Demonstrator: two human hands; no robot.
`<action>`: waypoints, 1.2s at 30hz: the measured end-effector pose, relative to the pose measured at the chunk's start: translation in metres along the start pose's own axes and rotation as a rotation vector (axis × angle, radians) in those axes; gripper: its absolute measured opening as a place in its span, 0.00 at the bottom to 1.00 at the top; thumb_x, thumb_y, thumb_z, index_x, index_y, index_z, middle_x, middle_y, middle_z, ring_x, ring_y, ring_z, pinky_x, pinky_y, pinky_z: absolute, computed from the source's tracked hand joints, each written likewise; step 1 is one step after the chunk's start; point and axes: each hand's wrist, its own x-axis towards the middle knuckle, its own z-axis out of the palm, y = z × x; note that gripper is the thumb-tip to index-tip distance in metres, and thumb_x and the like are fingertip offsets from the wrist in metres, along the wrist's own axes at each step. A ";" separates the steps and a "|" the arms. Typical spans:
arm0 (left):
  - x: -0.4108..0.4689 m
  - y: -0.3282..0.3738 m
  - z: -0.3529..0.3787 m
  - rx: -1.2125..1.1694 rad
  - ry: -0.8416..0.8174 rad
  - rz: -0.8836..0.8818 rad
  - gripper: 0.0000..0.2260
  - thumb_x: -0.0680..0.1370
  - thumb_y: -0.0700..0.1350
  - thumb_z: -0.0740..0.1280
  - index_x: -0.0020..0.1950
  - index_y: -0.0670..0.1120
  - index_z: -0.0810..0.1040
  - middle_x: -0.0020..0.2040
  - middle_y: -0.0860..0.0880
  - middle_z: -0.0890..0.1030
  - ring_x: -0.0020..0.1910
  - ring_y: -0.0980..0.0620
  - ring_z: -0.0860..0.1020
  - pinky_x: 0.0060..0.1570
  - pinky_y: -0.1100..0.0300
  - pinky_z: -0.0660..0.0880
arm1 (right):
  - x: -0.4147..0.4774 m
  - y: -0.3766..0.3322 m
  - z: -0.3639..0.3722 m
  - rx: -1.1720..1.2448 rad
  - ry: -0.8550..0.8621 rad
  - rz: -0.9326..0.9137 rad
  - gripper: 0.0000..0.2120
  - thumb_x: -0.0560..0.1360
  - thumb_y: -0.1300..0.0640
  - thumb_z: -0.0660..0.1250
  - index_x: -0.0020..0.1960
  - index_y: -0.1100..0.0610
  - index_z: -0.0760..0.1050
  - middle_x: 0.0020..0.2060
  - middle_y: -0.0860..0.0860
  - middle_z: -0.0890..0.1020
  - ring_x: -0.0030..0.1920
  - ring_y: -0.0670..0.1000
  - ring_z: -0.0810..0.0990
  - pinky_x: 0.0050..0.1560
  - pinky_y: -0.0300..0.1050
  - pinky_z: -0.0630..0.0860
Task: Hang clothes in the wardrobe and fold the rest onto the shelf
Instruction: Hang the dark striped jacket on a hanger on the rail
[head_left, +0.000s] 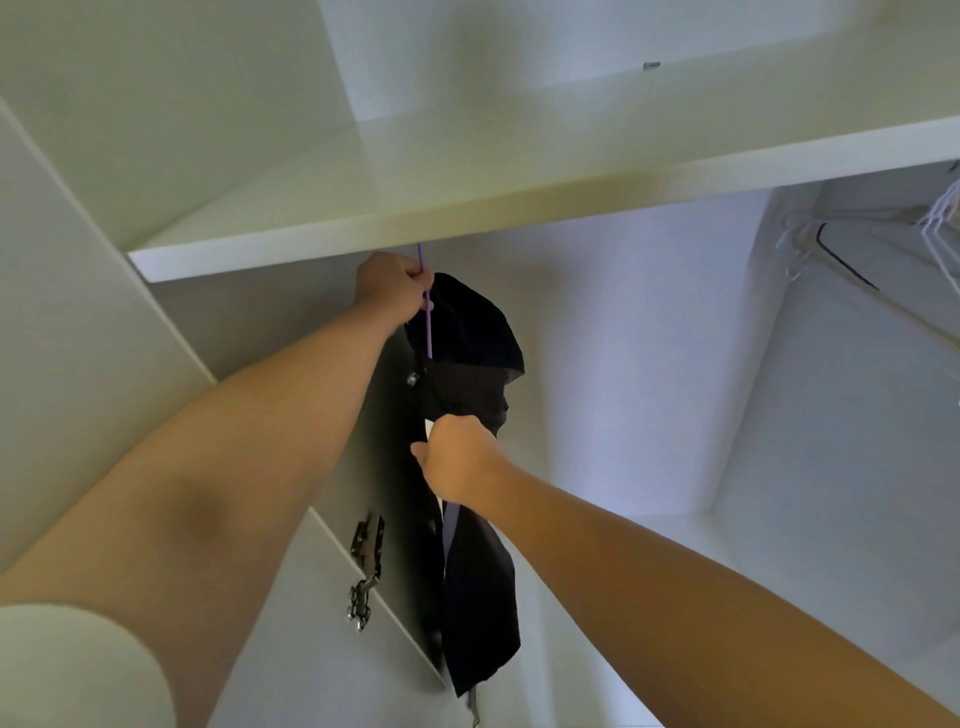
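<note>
Hanging seems barely begun: at centre frame the left hand (392, 283) grips the purple hanger (428, 317) under the shelf (363, 244), while the right hand (457, 457) clutches its dark garment (467, 338).

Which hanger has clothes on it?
The thin purple plastic hanger held in the left hand, carrying the black cloth garment; the white wire hangers far right look bare.

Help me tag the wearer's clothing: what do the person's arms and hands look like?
Both forearms are bare. A short, pale cream sleeve tops the left arm. The left hand and right hand wear no gloves, watch or visible rings.
</note>
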 end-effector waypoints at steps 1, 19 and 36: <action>-0.001 0.000 -0.002 0.006 0.009 -0.009 0.08 0.80 0.45 0.71 0.51 0.41 0.85 0.40 0.46 0.85 0.34 0.51 0.86 0.45 0.57 0.84 | 0.001 -0.001 0.002 0.005 0.005 0.004 0.18 0.86 0.54 0.56 0.58 0.64 0.80 0.50 0.58 0.83 0.51 0.56 0.83 0.58 0.52 0.79; -0.074 0.084 0.035 1.087 -0.092 0.104 0.06 0.79 0.41 0.64 0.55 0.43 0.78 0.47 0.45 0.79 0.47 0.43 0.79 0.42 0.56 0.69 | -0.034 0.059 -0.025 0.188 0.115 0.094 0.29 0.86 0.43 0.47 0.40 0.60 0.74 0.32 0.55 0.75 0.37 0.53 0.80 0.53 0.47 0.78; -0.175 0.202 0.265 -0.067 -0.740 0.084 0.10 0.81 0.46 0.65 0.49 0.42 0.84 0.42 0.46 0.85 0.33 0.52 0.79 0.34 0.62 0.75 | -0.184 0.273 -0.109 0.408 0.560 0.774 0.13 0.83 0.61 0.54 0.50 0.63 0.77 0.44 0.57 0.78 0.45 0.58 0.77 0.46 0.45 0.73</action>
